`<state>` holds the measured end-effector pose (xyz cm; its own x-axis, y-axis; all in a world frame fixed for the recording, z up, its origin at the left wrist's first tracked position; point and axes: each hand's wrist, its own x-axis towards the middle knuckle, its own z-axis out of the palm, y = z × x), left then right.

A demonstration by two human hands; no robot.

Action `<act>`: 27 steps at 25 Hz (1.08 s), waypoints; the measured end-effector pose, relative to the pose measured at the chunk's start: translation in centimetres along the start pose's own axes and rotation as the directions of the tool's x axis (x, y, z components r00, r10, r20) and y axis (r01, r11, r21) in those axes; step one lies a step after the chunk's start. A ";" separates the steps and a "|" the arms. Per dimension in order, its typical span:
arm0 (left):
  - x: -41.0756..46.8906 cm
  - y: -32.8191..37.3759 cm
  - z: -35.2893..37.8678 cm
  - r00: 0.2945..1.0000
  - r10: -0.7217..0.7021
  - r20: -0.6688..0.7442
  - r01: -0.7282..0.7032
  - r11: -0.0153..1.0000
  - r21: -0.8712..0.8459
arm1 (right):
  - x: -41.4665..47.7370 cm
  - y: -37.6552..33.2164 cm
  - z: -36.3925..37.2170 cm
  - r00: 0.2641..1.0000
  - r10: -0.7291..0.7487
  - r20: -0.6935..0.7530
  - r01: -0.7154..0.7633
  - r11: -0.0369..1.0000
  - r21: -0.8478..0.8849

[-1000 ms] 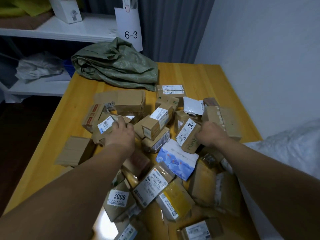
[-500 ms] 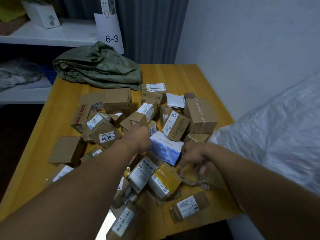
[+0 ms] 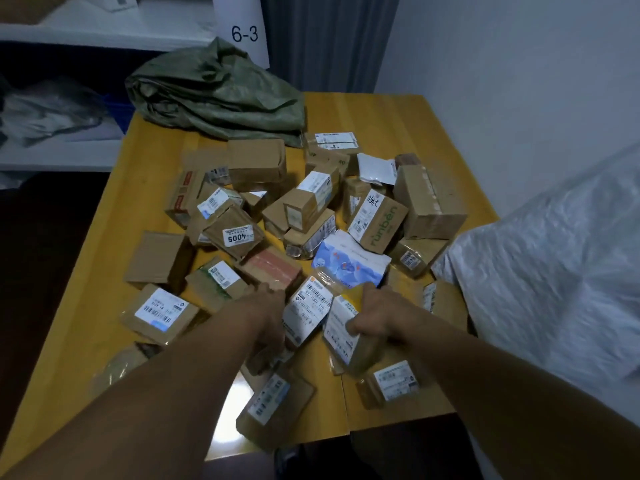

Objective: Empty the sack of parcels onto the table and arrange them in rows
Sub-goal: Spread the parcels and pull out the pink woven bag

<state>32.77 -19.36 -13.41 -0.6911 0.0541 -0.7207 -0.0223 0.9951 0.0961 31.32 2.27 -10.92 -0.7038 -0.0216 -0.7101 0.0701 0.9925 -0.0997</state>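
The empty green sack [image 3: 214, 95] lies crumpled at the far end of the wooden table [image 3: 367, 116]. A loose heap of brown parcels [image 3: 311, 202] covers the middle, among them a "4005" box [image 3: 235, 233], a "runben" box [image 3: 379, 220] and a blue-and-white packet [image 3: 349, 265]. My right hand [image 3: 379, 313] grips a brown parcel with a white label [image 3: 341, 337], thumb on the label, at the heap's near side. My left hand [image 3: 268, 310] sits against the left edge of a flat barcode packet [image 3: 306, 313]; its fingers are hidden.
A big white plastic bag [image 3: 554, 271] presses against the table's right edge. White shelves [image 3: 69, 150] stand at the left, with a "6-3" sign [image 3: 244, 32] behind the sack. Parcels near the front edge [image 3: 273, 407] overhang it slightly. The table's far right corner is bare wood.
Both hands have drawn back from the middle of the heap to its near side. The right hand has taken hold of the white-labelled parcel. The view has tilted down.
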 end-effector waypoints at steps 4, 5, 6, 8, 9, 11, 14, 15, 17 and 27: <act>-0.4 -1.0 0.6 0.995 -0.044 -0.086 0.034 0.993 -0.115 | 0.3 0.1 -4.8 0.999 -0.028 -0.043 0.036 0.974 0.226; -0.6 -1.1 -0.1 0.995 -0.048 -0.085 0.035 0.989 -0.147 | 0.3 0.0 -5.9 0.997 -0.030 -0.073 0.051 0.946 0.320; -0.9 -1.1 -1.3 0.995 -0.056 -0.080 0.041 0.983 -0.177 | 0.4 -0.1 -6.9 0.995 -0.030 -0.099 0.068 0.910 0.409; -1.7 -1.1 -4.4 0.997 -0.060 -0.055 0.040 0.948 -0.317 | 0.4 -0.2 -8.5 0.987 -0.015 -0.158 0.104 0.812 0.574; -2.2 -1.1 -6.3 0.997 -0.056 -0.052 0.029 0.908 -0.417 | 0.3 -0.3 -9.3 0.983 0.001 -0.183 0.116 0.768 0.630; -2.8 -0.8 -9.5 0.990 -0.072 -0.122 -0.010 0.825 -0.565 | 0.6 -0.6 -10.8 0.966 0.069 -0.251 0.130 0.706 0.696; -2.5 -0.6 -12.4 0.910 -0.223 -0.348 -0.067 0.751 -0.657 | 1.4 -0.8 -12.5 0.931 0.126 -0.342 0.161 0.700 0.696; -2.3 -0.6 -12.7 0.884 -0.269 -0.382 -0.043 0.767 -0.641 | 1.9 -0.6 -12.7 0.925 0.137 -0.355 0.144 0.737 0.660; -1.9 -0.4 -12.1 0.856 -0.314 -0.410 0.052 0.842 -0.537 | 2.9 0.4 -12.1 0.925 0.137 -0.355 0.096 0.819 0.566; -0.1 3.2 -9.1 0.816 -0.204 -0.540 0.017 0.944 -0.330 | 2.4 4.0 -4.8 0.982 0.121 -0.143 -0.040 0.881 0.471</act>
<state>26.20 -16.94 -6.79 -0.9499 -0.2034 -0.2372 -0.2716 0.9129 0.3048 26.49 6.82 -9.64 -0.7837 0.1163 -0.6101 0.4233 0.8189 -0.3877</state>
